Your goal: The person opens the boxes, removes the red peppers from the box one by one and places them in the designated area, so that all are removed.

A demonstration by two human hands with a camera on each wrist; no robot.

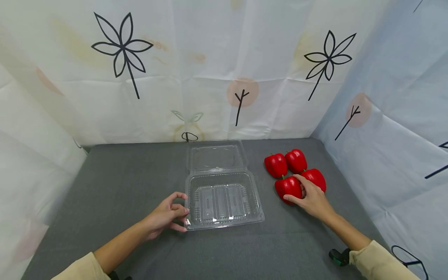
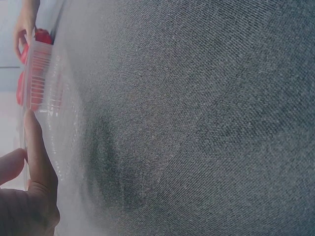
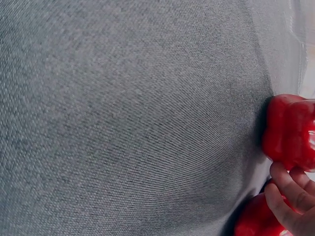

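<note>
A clear plastic clamshell container [image 1: 257,196] lies on the grey cloth with its lid [image 1: 217,155] folded back flat, away from me. At its left rim is my left hand [image 1: 168,215]; the thumb and fingers pinch the edge, and the left wrist view shows fingers [image 2: 37,142] along that rim. To the right sit several red bell peppers [image 1: 275,165] in a cluster. My right hand [image 1: 313,200] grips the nearest bell pepper [image 1: 287,188], thumb on its near side and fingers over the far side. Fingertips meet this pepper [image 3: 288,130] in the right wrist view.
Grey cloth [image 1: 122,186] covers the table. White printed curtains [image 1: 210,58] hang behind and along both sides. Another red pepper [image 1: 315,179] stands right beside my right hand, and one more pepper [image 1: 296,160] is at the back of the cluster.
</note>
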